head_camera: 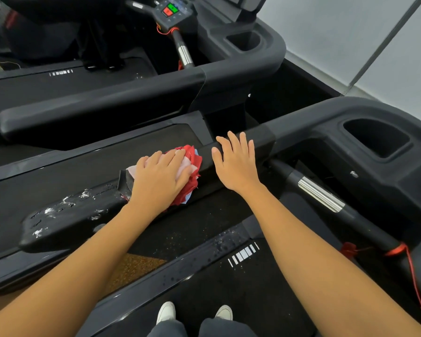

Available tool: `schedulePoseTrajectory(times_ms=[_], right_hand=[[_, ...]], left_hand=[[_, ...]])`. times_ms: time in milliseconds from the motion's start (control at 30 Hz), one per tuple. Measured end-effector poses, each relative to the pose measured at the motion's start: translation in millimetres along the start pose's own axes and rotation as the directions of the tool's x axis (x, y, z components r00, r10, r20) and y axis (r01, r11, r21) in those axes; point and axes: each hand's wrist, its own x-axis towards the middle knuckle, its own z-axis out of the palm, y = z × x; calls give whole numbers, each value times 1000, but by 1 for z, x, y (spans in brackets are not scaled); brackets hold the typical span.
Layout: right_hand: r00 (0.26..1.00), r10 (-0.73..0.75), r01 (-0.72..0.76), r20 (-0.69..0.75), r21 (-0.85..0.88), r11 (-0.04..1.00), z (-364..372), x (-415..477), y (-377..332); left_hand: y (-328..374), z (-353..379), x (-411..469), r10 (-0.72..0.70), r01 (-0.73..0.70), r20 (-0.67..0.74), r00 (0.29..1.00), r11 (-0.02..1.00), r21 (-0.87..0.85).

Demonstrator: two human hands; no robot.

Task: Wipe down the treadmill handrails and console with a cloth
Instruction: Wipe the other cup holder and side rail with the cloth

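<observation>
A black padded handrail [71, 217] of the treadmill runs from lower left up to the console corner, with white foamy wet streaks on its near end. My left hand [159, 177] presses flat on a red, pink and pale blue cloth [192, 164] bunched on the rail's middle. Just to the right, my right hand [236, 164] rests on the rail with fingers straight and spread, holding nothing. The dark grey console [331, 122] with a cup holder [377, 137] lies at the right.
A chrome-banded pulse grip [320, 194] slants below the console, with a red safety cord [399, 250] at its lower end. A second treadmill with its own handrail [102, 104] and button panel [171, 10] stands beyond. My shoes [165, 312] stand on the belt; a grey wall is at the right.
</observation>
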Motion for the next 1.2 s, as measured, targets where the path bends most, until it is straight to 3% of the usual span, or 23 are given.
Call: schedulePoseTrajectory(times_ms=[233,467,867,1000,1100,1200], right_hand=[[1000,5,-5,-13,-3,1000,3,2,0],[1000,6,-6,-11,-20,1000,3,1,-1],[1000,4,-4,-8,-21,1000,2,0,0],[1000,6,-7,-3,-17,1000,1,0,-2],[1000,11,-11,5,-14,1000,1,0,-2],[1000,7,-7,-1,-15,1000,0,0,0]], left_hand=[[-13,-1,-35,55,-49,-51,997,993,103],[18,0,-3,-95,93,-35,995,994,-53],[-5,3,-31,-31,29,-110,993,999,-20],[2,1,-9,-94,88,-134,987,995,-55],[8,2,17,-158,150,-57,986,981,-124],[5,3,19,-129,117,-64,990,980,-163]])
